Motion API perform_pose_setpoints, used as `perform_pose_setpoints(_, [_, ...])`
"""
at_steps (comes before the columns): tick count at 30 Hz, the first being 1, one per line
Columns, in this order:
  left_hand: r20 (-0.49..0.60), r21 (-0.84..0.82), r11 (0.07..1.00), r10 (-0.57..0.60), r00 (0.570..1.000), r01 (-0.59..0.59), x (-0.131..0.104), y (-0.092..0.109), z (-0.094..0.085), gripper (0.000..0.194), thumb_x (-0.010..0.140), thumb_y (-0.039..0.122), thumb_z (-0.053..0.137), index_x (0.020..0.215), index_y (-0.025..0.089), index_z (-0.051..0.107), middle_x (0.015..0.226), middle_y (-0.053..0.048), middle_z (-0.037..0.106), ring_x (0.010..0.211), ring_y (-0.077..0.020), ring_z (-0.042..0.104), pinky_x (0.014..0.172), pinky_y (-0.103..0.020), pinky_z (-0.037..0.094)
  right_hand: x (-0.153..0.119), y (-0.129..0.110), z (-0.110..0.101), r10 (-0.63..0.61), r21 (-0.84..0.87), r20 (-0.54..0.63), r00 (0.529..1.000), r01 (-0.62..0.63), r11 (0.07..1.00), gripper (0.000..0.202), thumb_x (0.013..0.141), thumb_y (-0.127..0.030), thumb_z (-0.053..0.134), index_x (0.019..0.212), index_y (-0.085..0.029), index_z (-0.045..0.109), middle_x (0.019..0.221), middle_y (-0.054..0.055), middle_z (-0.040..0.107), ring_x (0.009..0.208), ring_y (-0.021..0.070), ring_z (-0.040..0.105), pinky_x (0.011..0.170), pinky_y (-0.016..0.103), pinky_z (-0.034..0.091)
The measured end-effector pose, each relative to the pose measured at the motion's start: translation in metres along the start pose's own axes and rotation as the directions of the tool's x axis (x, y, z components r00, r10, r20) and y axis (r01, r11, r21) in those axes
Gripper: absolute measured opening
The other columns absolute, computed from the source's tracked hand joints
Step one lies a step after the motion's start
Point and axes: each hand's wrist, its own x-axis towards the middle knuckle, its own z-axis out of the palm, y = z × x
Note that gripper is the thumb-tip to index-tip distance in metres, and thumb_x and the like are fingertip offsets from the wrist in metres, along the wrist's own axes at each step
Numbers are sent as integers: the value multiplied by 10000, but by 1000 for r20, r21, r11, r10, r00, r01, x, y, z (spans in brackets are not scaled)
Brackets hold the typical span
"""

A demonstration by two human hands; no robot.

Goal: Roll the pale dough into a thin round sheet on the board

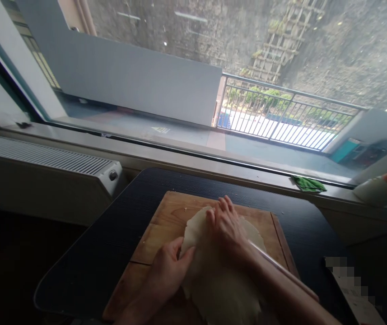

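A wide, thin sheet of pale dough (202,271) with an uneven edge lies on a wooden board (169,212). At its left edge, my left hand (171,264) pinches the rim between thumb and fingers. My right hand (227,223) rests on the far part of the sheet, palm down, its fingers stretched forward. Beneath my right wrist and forearm lies a slim wooden rolling pin (284,271), angled toward the near right. The forearm hides part of the pin and the sheet, and the undersides of the right fingers are out of sight.
The board sits on a dark table (112,243) with rounded corners. A knife-like blade (352,289), partly blurred out, lies at the right. Beyond are a white radiator (54,167), a window sill (210,169) and a green cloth (308,184).
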Motion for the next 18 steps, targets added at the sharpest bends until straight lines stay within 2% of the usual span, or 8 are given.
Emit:
perform_pose_setpoints(2, [7,13,1000,12,1000,-12,-1,-1,-1,216,651,381,598,635,166,597,587,-3,621,621,-182,589,508,-207,429,-2,-3,1,-36,6,-71,997,37,999,456,927,-381,240,1223,-134,483,1379,119,351,1333,241,146,1029,407,239])
perform_pose_setpoints(5, [72,55,998,27,997,-31,5,3,-4,246,672,388,584,696,146,623,660,-18,652,644,-182,598,522,-209,428,11,10,-5,57,-54,-137,989,-65,996,443,913,-412,279,1067,-134,588,1330,144,400,1277,281,251,986,424,256])
perform_pose_setpoints(7, [157,93,995,13,987,-28,17,13,-7,287,687,406,573,721,129,637,684,-29,659,633,-180,599,506,-209,415,17,22,-9,94,-87,-145,985,-107,990,431,908,-431,293,926,-159,627,1181,145,520,1131,268,419,914,406,299])
perform_pose_setpoints(9, [208,145,989,-12,978,-18,32,26,-6,314,689,419,574,712,113,642,670,-42,655,603,-179,594,472,-211,393,10,28,-12,76,-98,-130,989,-89,991,437,918,-432,273,836,-185,624,955,110,609,918,218,524,832,369,322])
perform_pose_setpoints(11, [198,186,982,-5,980,-32,44,37,0,288,665,391,609,695,106,644,645,-53,650,579,-177,587,449,-211,373,-7,29,-13,53,-92,-112,992,-64,994,434,933,-410,251,797,-198,605,807,72,625,769,179,541,757,328,324])
perform_pose_setpoints(13, [165,149,986,47,985,-72,48,42,10,254,635,339,649,728,103,651,669,-62,662,603,-181,597,464,-213,386,-27,31,-17,32,-73,-80,996,-38,997,394,938,-378,265,802,-203,590,762,48,627,685,155,536,670,287,312])
perform_pose_setpoints(15, [117,24,995,96,988,-99,42,37,21,297,657,337,646,829,96,653,762,-82,682,676,-198,618,519,-224,429,-44,37,-29,22,-58,-56,998,-25,998,369,937,-368,279,801,-204,581,741,37,627,634,143,526,602,268,285])
perform_pose_setpoints(18, [8,-145,988,51,999,-50,21,21,31,394,726,383,596,967,72,614,884,-128,686,770,-233,636,601,-258,476,-59,45,-49,-33,-76,-74,997,27,997,397,939,-408,267,766,-207,562,695,24,610,608,140,509,580,265,260])
